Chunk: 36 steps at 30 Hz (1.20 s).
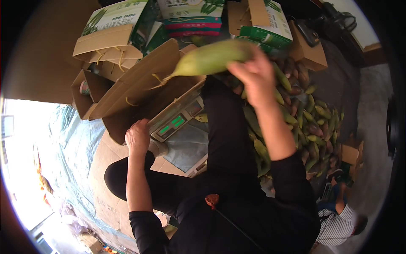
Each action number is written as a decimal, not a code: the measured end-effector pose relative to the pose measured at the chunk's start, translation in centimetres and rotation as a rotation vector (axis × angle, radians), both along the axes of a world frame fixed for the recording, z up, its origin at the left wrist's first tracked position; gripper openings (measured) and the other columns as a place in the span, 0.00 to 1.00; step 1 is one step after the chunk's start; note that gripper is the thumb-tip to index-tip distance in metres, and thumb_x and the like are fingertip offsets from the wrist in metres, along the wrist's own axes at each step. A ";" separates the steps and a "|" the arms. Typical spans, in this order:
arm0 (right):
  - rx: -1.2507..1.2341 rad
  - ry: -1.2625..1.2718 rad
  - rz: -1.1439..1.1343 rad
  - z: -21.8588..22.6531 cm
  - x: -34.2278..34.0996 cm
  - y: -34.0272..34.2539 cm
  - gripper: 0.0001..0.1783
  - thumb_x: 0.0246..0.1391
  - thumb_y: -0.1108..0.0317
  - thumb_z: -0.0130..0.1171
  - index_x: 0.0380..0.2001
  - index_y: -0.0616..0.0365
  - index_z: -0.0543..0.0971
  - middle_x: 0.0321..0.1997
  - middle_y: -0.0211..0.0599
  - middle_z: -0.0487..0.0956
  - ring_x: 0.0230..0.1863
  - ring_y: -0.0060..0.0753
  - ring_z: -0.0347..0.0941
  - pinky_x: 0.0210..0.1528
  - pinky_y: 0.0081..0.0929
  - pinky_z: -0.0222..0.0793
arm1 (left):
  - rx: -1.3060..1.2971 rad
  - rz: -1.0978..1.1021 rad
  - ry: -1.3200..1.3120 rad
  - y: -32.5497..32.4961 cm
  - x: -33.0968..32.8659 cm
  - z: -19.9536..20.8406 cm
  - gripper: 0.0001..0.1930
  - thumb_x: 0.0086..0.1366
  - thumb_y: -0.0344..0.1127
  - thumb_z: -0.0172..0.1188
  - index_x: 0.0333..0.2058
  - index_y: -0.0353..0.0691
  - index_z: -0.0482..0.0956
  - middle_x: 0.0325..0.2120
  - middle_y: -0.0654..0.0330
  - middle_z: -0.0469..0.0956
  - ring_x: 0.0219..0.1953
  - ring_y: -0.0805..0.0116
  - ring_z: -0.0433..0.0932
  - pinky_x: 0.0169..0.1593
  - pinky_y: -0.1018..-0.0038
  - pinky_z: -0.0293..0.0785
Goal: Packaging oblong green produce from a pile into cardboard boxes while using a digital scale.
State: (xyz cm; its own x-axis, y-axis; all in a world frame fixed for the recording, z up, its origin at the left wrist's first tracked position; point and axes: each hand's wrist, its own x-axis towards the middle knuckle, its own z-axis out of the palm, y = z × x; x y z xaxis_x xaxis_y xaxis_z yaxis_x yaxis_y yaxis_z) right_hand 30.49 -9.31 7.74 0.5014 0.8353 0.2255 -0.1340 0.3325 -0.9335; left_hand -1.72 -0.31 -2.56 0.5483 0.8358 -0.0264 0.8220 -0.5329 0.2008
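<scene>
Corn ear, green in its husk, raised in our right hand above the far right end of an open brown carton. Right grip closed around the blunt end: thumb along the near side, fingers mostly hidden behind the husk, hand blurred. Nearly all of the ear extends leftward from the grip, its tapered tip furthest from us and angled slightly down. We judge the end hold suits this reach, since it leaves the tip free over the carton. Whether tip and cardboard touch, we cannot tell.

Left hand at the carton's near lower corner, beside the lit display of a scale. Fingers bent, their tips out of sight; we cannot tell whether they pinch the edge or merely rest there. Likely purpose: steadying the carton, which leans open beside the scale.

Heap of ears to our right, probably kept there for easy reach by the right arm. Printed boxes with cord handles ranged beyond the carton, presumably to leave the space before our knees for handling.
</scene>
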 end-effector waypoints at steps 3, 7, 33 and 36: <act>-0.153 -0.272 0.014 -3.1 -3.3 4.5 0.22 0.46 0.75 0.62 0.47 0.61 0.71 0.42 0.33 0.77 0.40 0.22 0.75 0.43 0.23 0.71 | -0.010 -0.008 0.020 0.3 0.3 -0.1 0.09 0.57 0.31 0.54 0.37 0.45 0.77 0.32 0.56 0.79 0.37 0.54 0.77 0.39 0.60 0.74; -0.409 -0.482 -0.173 -8.1 -8.3 7.7 0.26 0.37 0.58 0.67 0.40 0.59 0.74 0.36 0.45 0.74 0.40 0.46 0.74 0.47 0.36 0.69 | -0.078 0.025 0.087 0.3 0.6 0.2 0.11 0.56 0.30 0.57 0.39 0.44 0.77 0.33 0.54 0.78 0.37 0.50 0.77 0.38 0.59 0.73; -1.409 -0.687 -0.212 -28.2 12.5 -24.3 0.25 0.40 0.56 0.66 0.43 0.55 0.77 0.43 0.44 0.78 0.48 0.47 0.73 0.49 0.40 0.69 | -0.165 0.069 0.049 0.4 1.3 0.2 0.14 0.55 0.28 0.52 0.41 0.42 0.77 0.37 0.52 0.78 0.40 0.49 0.77 0.42 0.60 0.72; -1.366 -0.542 -0.189 -30.7 10.8 -25.4 0.29 0.38 0.56 0.68 0.46 0.53 0.75 0.47 0.41 0.77 0.52 0.46 0.71 0.51 0.41 0.68 | -0.169 0.054 0.037 0.3 1.6 0.1 0.13 0.54 0.28 0.55 0.40 0.43 0.77 0.36 0.52 0.78 0.39 0.50 0.77 0.42 0.61 0.72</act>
State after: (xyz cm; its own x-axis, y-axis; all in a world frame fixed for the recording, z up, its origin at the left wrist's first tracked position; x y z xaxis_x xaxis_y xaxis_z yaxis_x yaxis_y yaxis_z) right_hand 41.29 -34.68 -22.98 0.7377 0.4827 -0.4719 0.2684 -0.8512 -0.4510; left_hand -0.10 -0.05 -2.47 0.4992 0.8458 -0.1882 0.8568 -0.4495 0.2527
